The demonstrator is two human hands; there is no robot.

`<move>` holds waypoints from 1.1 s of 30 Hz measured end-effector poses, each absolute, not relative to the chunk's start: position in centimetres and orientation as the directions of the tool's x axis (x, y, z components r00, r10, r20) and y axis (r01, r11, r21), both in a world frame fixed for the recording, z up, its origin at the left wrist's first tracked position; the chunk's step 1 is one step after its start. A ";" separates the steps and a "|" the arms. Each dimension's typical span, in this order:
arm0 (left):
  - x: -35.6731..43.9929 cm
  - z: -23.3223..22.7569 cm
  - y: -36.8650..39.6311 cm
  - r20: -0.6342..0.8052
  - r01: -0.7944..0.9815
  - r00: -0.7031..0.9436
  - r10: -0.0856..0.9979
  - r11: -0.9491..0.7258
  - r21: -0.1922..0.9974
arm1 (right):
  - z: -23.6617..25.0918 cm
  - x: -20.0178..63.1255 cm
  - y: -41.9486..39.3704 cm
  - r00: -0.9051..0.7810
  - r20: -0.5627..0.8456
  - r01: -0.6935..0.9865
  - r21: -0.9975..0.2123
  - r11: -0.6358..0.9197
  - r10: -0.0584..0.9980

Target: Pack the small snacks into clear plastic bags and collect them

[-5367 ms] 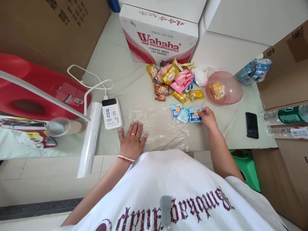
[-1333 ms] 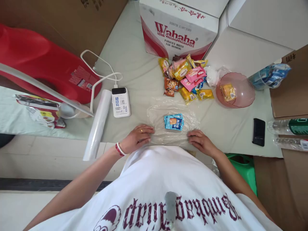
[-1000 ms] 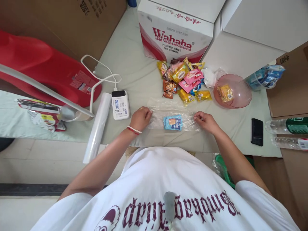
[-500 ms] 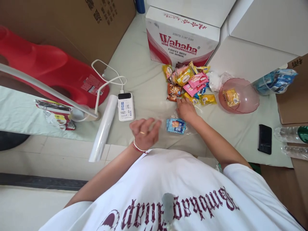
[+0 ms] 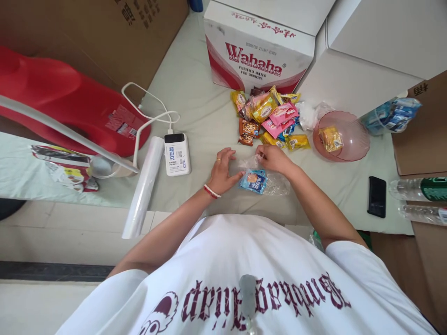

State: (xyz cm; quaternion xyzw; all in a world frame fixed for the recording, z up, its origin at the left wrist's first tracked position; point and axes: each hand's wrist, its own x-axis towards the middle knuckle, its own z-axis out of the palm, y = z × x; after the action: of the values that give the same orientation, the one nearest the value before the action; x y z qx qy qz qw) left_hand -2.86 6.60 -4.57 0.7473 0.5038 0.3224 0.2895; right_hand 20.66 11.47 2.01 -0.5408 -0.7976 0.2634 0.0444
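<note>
A clear plastic bag [image 5: 278,184] lies in front of me with a blue snack packet [image 5: 254,181] in or under it; I cannot tell which. My right hand [image 5: 274,157] pinches the bag's far edge, fingers closed. On the other side, my left hand [image 5: 222,173] has its fingers stretched out and its thumb apart, the thumb tip at the left corner of the blue packet. Just beyond my right hand is a heap of small wrapped snacks [image 5: 268,109] in yellow, pink, brown and blue.
A pink bowl [image 5: 361,139] holds a yellow packet. Behind stands a Wahaha carton [image 5: 256,56]. At left are a power bank [image 5: 177,156] with a cable, a roll of plastic film [image 5: 145,186] and a red jug [image 5: 70,102]. A phone [image 5: 377,197] and bottles [image 5: 424,190] lie right.
My left hand has moved forward and right to the blue packet, its fingers stretching out. My right hand has drawn back slightly from the heap and lifts the bag's edge.
</note>
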 end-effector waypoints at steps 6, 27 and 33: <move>-1.5 -3.3 7.5 -0.079 0.724 0.297 0.952 -0.170 0.669 | 3.3 20.2 10.9 -0.353 -0.232 0.863 -0.455 0.220 0.906; 0.5 -3.0 3.6 0.114 0.447 0.533 0.839 -0.394 0.803 | -1.5 19.9 -1.4 -0.487 -0.053 0.679 -0.651 0.340 0.872; 2.0 -3.6 2.1 0.103 0.696 0.410 0.906 -0.384 0.606 | -2.3 22.5 -2.8 0.129 0.112 0.814 -0.579 -0.041 0.985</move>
State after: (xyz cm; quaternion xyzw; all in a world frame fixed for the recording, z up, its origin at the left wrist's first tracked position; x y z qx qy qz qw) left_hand 2.04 2.09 -3.61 0.8036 0.4985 0.2153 0.2437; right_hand 22.46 -2.83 -2.26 -0.7031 -0.6398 0.1616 0.2649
